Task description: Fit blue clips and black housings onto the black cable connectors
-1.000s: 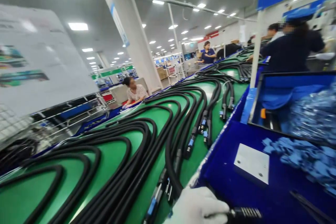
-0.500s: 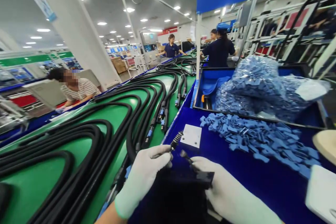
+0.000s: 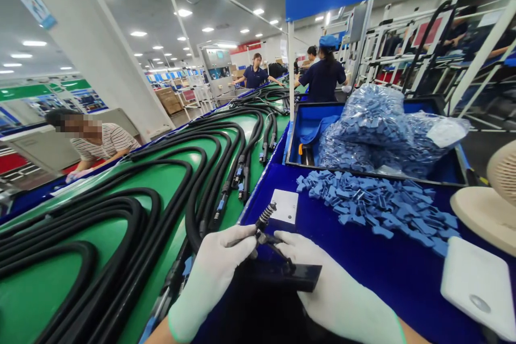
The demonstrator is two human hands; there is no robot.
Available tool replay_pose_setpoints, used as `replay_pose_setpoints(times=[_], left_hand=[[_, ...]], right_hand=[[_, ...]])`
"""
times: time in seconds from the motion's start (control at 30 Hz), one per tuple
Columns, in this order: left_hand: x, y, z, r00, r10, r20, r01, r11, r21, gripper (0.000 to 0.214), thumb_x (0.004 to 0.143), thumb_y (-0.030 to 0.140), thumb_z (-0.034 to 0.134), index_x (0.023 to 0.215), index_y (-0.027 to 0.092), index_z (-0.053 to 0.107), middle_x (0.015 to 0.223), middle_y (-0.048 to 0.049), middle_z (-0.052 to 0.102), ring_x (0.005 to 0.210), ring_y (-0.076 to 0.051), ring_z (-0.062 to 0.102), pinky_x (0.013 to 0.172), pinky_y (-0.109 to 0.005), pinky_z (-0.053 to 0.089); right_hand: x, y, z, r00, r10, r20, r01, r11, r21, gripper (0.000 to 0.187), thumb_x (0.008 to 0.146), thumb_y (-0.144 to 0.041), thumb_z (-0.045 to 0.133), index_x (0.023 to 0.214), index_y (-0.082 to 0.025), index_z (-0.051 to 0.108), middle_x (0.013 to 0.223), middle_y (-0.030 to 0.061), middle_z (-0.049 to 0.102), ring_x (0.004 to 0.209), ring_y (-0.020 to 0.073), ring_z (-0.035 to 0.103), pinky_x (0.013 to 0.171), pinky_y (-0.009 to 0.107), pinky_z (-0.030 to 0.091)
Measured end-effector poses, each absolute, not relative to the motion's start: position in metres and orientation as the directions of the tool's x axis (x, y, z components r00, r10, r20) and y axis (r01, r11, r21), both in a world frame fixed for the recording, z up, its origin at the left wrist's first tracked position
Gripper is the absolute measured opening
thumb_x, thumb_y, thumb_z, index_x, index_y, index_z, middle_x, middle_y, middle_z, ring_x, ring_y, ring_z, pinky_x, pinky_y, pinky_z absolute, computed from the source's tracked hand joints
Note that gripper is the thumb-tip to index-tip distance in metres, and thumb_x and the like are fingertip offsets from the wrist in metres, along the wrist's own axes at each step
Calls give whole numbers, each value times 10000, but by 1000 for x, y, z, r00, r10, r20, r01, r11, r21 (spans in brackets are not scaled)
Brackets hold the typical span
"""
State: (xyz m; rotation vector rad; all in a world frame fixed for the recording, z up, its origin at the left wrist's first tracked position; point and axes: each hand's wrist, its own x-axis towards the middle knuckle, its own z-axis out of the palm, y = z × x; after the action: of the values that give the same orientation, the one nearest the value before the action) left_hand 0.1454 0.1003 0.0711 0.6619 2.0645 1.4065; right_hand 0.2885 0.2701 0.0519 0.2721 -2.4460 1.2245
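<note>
Fingers [image 3: 238,239] closed on the connector [image 3: 265,216], both gloved hands gripping | connector at 12 o'clock, spring end up, steadied between left hand [image 3: 212,275] and right hand [image 3: 338,293] | blue clips [image 3: 374,204] at 2 o'clock | black cables [image 3: 161,199] at 10 o'clock

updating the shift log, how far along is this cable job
Done: black cables lie looped on the green belt. In hand: the left hand and right hand hold a spring-sleeved connector. Left: loose blue plastic pieces on the bench, more in bags behind.
</note>
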Motion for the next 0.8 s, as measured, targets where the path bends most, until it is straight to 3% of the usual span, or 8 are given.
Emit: replay_pose_setpoints(times=[0.2,0.4,0.5,0.63,0.8], left_hand=[[149,100,69,-730,673,-118,187,363,913,320,877,376,708,1150,236,801,1090,-33,782,1057,-276,695,943,-316,543],[141,114,75,-700,704,-121,182,340,923,453,926,388,659,1354,240,665,1226,-51,752,1086,-268,702,956,-341,540],[134,129,78,-634,772,-46,318,314,895,378,961,370,600,1297,227,695,1264,-59,735,1130,-266,683,1006,-337,510],[131,141,77,-556,831,1,429,286,857,412,1013,387,500,1355,228,666,1408,-66,660,1256,-275,626,1130,-371,434],[138,146,70,-601,799,-7,450,345,824,495,932,356,630,1413,236,623,1415,-57,660,1255,-284,641,1130,-387,461]], right_hand=[[293,270,39,-941,84,326,-188,674,-714,387,828,-126,603,1175,-272,693,1172,94,700,1099,293,652,989,431,558],[289,272,32,-984,99,151,-31,732,-681,110,852,-167,571,925,-184,652,1041,94,682,924,235,641,841,352,528],[290,272,27,-984,169,46,83,681,-727,5,853,-204,582,855,-201,580,901,48,672,780,199,622,697,301,490],[295,275,18,-961,273,44,120,556,-823,106,830,-137,548,897,-219,554,836,8,671,724,177,610,670,283,474],[295,286,11,-968,218,125,13,541,-841,300,829,-209,605,1128,-192,625,1038,79,712,924,248,665,828,343,509]])
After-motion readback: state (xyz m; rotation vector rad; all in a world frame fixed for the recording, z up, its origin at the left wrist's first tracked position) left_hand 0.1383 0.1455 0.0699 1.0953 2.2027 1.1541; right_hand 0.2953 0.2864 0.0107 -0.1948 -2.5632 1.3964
